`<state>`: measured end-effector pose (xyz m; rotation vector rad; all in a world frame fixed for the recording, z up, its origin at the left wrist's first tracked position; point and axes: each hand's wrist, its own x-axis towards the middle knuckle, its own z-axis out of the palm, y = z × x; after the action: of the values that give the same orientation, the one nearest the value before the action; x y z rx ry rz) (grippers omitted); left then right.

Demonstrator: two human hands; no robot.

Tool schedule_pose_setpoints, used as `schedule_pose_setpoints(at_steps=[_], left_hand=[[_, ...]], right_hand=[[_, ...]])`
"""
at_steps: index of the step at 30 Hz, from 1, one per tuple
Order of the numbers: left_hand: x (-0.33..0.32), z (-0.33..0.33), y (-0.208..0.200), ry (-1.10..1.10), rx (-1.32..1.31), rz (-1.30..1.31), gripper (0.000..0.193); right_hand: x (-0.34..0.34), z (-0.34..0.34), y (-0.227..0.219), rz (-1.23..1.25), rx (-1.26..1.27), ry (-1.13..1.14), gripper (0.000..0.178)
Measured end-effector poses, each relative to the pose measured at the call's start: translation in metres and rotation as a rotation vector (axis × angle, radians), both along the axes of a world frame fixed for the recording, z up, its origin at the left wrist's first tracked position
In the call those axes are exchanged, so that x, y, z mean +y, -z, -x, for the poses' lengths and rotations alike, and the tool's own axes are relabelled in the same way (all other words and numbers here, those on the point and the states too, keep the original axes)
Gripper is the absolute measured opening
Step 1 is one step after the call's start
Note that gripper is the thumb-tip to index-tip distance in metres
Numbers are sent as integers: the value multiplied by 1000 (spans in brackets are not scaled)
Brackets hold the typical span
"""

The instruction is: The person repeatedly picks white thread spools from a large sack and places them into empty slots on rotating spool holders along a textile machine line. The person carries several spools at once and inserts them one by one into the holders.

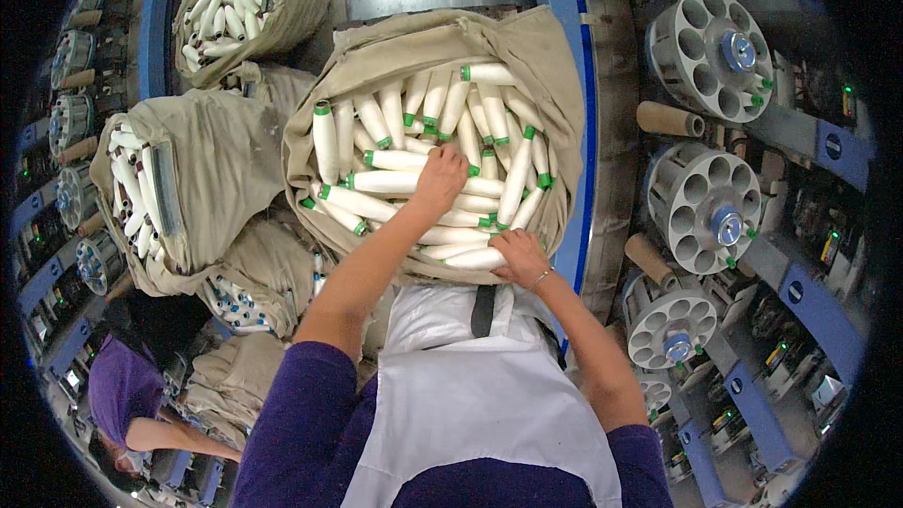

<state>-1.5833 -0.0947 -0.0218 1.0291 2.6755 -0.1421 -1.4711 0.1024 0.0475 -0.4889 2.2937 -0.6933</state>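
A big beige canvas sack (395,42) in front of me is full of white yarn bobbins with green ends. Near its middle, my left hand (444,179) has its fingers curled over a bobbin (400,161) lying crosswise, whose green end pokes out beyond the fingers. At the near right rim, my right hand (520,256) is closed round the end of another white bobbin (473,259), covering that end. Around both hands, more bobbins lie sideways, while those along the far side lean or stand upright.
To the left stand more canvas sacks (221,174) with white bobbins, and one holds blue-ended bobbins (240,306). Winding machines with round grey magazines (710,55) line the right side. Another person in a purple sleeve (122,386) bends at the lower left.
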Motion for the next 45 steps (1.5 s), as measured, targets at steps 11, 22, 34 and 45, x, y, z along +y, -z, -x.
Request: schedule_pose_setpoints(at_steps=[11, 22, 34, 45], left_hand=[[-26, -5, -31, 64, -216, -145, 14], [-45, 29, -111, -391, -423, -629, 33], [90, 87, -11, -751, -1200, -764, 34], [80, 32, -39, -242, -487, -658, 46]], right_hand=[[23, 55, -13, 13, -276, 485, 50], [101, 18, -61, -172, -17, 277, 38], [136, -44, -78, 269, -315, 1358, 37], [120, -56, -82, 222, -123, 1367, 54]])
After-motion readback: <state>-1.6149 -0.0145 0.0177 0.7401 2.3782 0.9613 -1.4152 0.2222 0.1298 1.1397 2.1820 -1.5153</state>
